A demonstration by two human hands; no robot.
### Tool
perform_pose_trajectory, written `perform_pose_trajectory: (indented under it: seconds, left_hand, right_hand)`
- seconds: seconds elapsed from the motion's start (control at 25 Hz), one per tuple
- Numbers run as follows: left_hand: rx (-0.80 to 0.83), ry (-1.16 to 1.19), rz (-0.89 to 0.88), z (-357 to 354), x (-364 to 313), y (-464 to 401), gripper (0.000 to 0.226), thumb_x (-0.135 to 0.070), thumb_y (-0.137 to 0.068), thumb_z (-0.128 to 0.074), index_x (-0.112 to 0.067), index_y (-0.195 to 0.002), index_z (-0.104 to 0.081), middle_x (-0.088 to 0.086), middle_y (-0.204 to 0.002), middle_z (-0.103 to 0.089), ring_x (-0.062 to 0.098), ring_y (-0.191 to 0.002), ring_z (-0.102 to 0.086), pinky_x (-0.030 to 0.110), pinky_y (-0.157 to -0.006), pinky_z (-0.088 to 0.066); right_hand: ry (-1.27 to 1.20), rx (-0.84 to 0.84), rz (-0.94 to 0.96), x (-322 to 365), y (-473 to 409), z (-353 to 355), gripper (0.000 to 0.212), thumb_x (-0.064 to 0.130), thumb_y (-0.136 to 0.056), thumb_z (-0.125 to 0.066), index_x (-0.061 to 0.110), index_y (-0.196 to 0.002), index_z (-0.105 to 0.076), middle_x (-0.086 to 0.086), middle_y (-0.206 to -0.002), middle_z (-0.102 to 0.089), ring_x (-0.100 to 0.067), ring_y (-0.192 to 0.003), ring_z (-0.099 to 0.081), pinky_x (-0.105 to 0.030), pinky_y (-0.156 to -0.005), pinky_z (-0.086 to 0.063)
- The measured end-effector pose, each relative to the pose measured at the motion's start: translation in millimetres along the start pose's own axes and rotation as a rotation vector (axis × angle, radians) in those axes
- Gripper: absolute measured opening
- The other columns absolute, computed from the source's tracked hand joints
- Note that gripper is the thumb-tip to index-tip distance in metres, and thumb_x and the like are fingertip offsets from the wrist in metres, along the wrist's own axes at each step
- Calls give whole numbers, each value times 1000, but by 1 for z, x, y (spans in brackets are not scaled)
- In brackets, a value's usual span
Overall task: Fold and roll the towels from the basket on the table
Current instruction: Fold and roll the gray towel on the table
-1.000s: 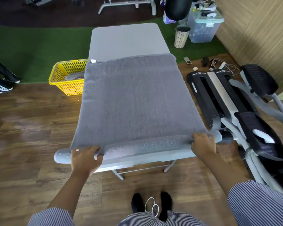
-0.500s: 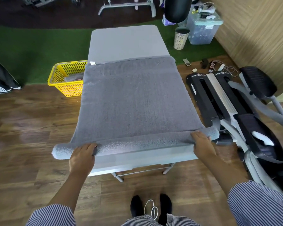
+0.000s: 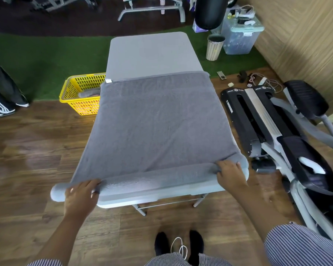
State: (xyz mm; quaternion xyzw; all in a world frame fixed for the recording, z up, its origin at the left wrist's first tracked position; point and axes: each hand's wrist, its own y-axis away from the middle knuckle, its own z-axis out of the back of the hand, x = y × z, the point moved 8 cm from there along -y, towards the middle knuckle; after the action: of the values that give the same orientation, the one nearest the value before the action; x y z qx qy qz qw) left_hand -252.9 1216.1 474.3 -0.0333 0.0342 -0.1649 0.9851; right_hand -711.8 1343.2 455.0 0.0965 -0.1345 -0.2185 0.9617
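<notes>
A grey towel (image 3: 156,120) lies spread lengthwise over the grey table (image 3: 152,52). Its near end is rolled into a tube (image 3: 154,180) along the table's front edge, sticking out past both sides. My left hand (image 3: 80,196) grips the roll near its left end, fingers curled over the top. My right hand (image 3: 231,174) grips the roll near its right end. The yellow basket (image 3: 73,93) stands on the floor left of the table with a grey towel (image 3: 89,93) inside.
An exercise machine (image 3: 277,135) lies on the floor close to the table's right side. A bin (image 3: 214,47) and a plastic box (image 3: 238,35) stand at the back right. A person's legs (image 3: 2,93) are at the far left.
The roll has turned a little further up the towel and grown slightly thicker. Both hands moved forward with it, staying on its ends.
</notes>
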Motion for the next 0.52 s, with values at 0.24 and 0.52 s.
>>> perform_pose_trajectory:
  seconds: [0.24, 0.52]
  left_hand:
    - [82, 40, -27, -3, -26, -9, 33, -26, -70, -51, -18, -96, -71, 0, -89, -73, 26, -81, -69, 58, -75, -44]
    - [-39, 83, -17, -2, -31, -6, 29, -21, -78, -55, -17, -104, -68, 1, -104, -71, 23, -97, -67, 57, -99, -37]
  right_hand:
    - [133, 83, -99, -25, 0, 4, 24, 19, -89, -39, 11, -102, -57, -8, -107, -62, -27, -105, -51, -46, -109, -23]
    - [48, -70, 13, -24, 1, 3, 35, 4, -85, -48, 9, -119, -56, -7, -120, -56, -27, -118, -48, -50, -112, -17]
